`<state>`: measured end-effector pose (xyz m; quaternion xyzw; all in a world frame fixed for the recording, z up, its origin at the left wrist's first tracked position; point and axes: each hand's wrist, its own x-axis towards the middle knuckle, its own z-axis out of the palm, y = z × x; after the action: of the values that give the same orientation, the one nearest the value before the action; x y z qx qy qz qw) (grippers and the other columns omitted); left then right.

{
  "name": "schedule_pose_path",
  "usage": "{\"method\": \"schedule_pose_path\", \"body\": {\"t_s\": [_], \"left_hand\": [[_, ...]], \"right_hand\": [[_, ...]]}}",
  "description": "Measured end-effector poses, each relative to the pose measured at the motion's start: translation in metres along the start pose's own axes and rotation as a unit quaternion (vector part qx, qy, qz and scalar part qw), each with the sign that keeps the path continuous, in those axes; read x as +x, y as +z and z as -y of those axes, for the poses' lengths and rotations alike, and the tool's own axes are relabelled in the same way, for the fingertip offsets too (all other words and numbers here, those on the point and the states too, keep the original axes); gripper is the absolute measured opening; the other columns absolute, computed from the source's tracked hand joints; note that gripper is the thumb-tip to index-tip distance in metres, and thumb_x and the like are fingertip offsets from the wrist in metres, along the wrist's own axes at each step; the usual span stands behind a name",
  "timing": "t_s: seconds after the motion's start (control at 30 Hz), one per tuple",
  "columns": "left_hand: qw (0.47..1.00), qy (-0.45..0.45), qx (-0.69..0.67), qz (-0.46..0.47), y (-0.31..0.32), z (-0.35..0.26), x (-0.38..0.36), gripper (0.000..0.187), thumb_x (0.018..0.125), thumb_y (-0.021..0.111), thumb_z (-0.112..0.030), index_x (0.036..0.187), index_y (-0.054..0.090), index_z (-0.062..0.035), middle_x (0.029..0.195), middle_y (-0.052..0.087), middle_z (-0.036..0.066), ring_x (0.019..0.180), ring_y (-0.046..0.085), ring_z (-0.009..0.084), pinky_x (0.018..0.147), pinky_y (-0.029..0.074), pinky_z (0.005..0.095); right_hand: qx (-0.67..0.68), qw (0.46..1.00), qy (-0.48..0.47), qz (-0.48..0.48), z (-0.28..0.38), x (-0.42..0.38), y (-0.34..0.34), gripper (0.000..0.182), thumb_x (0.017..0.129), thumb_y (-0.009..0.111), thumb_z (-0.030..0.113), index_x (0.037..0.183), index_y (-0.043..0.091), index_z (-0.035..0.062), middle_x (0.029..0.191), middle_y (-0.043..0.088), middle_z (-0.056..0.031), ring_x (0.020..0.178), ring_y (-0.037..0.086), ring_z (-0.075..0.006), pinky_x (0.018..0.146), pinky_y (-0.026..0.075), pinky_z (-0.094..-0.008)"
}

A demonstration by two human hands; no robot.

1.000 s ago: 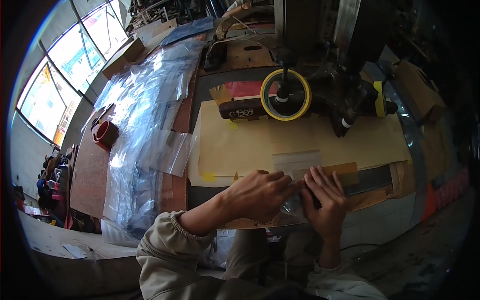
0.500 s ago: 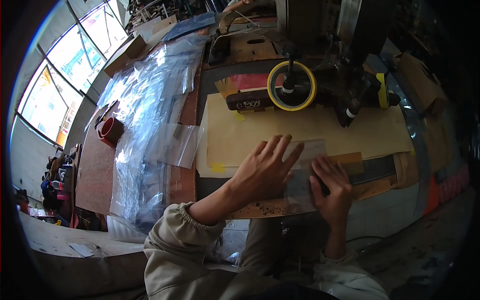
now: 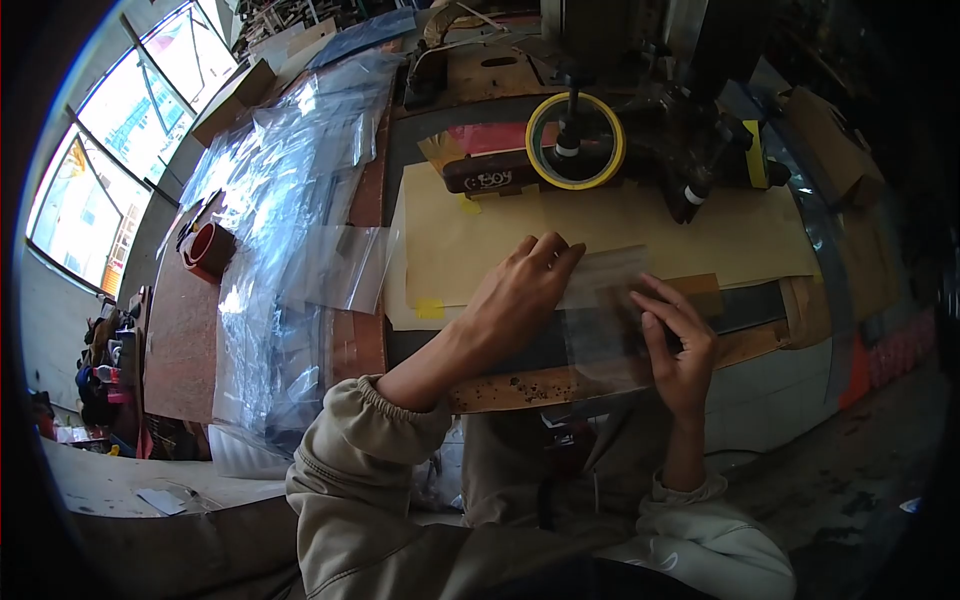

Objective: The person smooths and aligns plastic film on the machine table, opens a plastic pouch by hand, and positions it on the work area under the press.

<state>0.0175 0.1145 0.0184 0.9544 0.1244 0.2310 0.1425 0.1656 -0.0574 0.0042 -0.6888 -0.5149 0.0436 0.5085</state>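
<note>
A clear plastic bag [image 3: 606, 345] lies across the front edge of the work surface, over part of the tan paper sheet. My left hand [image 3: 522, 295] is closed at the bag's upper left corner, its fingers bent together on the film; the fingertips are partly hidden. At the bag's right edge, my right hand [image 3: 682, 345] has thumb and fingers apart and slightly curled, with the fingertips close to the film. Behind the right fingers sits a brown strip [image 3: 700, 293].
Many clear plastic bags [image 3: 290, 200] are heaped on the left. A black press [image 3: 640, 170] with a yellow tape roll [image 3: 534, 140] stands over the tan paper [image 3: 470, 245]. A reddish-brown tape roll [image 3: 208, 252] rests at the far left, and a cardboard box [image 3: 830, 150] at the right.
My right hand has shifted slightly right and its fingers have lifted and spread from the bag. The left hand's fingers have drawn together at the bag's upper left. The view has shifted slightly.
</note>
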Motion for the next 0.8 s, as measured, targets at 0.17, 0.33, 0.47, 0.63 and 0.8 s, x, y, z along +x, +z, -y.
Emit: {"method": "schedule_pose_path", "body": {"t_s": [0.17, 0.33, 0.47, 0.63, 0.8], "left_hand": [[1.000, -0.004, -0.025, 0.001, 0.001, 0.002, 0.004, 0.039, 0.079, 0.054, 0.010, 0.117, 0.052, 0.0004, 0.111, 0.059, 0.018, 0.100, 0.063, 0.0366, 0.083, 0.053, 0.0448], [0.991, -0.042, -0.126, -0.005, 0.000, -0.007, 0.006, 0.036, 0.082, 0.052, 0.012, 0.115, 0.049, -0.0006, 0.102, 0.066, 0.020, 0.096, 0.068, 0.0378, 0.079, 0.055, 0.0447], [0.983, -0.060, -0.174, -0.014, 0.001, -0.012, 0.006, 0.034, 0.083, 0.052, 0.010, 0.115, 0.049, -0.0007, 0.099, 0.068, 0.021, 0.093, 0.069, 0.0377, 0.077, 0.055, 0.0441], [0.975, -0.088, -0.201, -0.021, 0.000, -0.011, 0.006, 0.033, 0.083, 0.052, 0.010, 0.114, 0.049, -0.0009, 0.099, 0.068, 0.021, 0.094, 0.068, 0.0374, 0.077, 0.054, 0.0435], [0.974, -0.075, -0.212, -0.028, 0.000, 0.003, 0.003, 0.034, 0.081, 0.053, 0.008, 0.112, 0.050, -0.0026, 0.095, 0.068, 0.021, 0.093, 0.067, 0.0391, 0.078, 0.052, 0.0437]], "right_hand": [[0.024, 1.000, 0.014, -0.006, 0.002, -0.003, -0.002, 0.020, 0.093, 0.061, 0.011, 0.105, 0.073, 0.0014, 0.119, 0.068, -0.0129, 0.111, 0.066, -0.0257, 0.095, 0.050, -0.0348], [0.105, 0.994, 0.019, 0.010, -0.003, -0.008, -0.015, 0.021, 0.094, 0.061, 0.011, 0.106, 0.072, -0.0009, 0.119, 0.067, -0.0148, 0.114, 0.063, -0.0257, 0.098, 0.048, -0.0340], [0.204, 0.977, 0.054, 0.008, -0.015, -0.008, -0.021, 0.028, 0.094, 0.061, 0.011, 0.119, 0.065, -0.0001, 0.131, 0.058, -0.0136, 0.122, 0.055, -0.0243, 0.101, 0.045, -0.0338], [0.322, 0.930, 0.179, -0.010, -0.001, 0.006, -0.013, 0.046, 0.094, 0.062, 0.011, 0.137, 0.049, 0.0026, 0.140, 0.046, -0.0137, 0.124, 0.049, -0.0190, 0.101, 0.043, -0.0318], [0.434, 0.868, 0.235, 0.057, -0.005, 0.019, -0.006, 0.051, 0.093, 0.064, 0.010, 0.140, 0.044, 0.0034, 0.122, 0.059, -0.0134, 0.109, 0.055, -0.0120, 0.096, 0.044, -0.0274]]}}
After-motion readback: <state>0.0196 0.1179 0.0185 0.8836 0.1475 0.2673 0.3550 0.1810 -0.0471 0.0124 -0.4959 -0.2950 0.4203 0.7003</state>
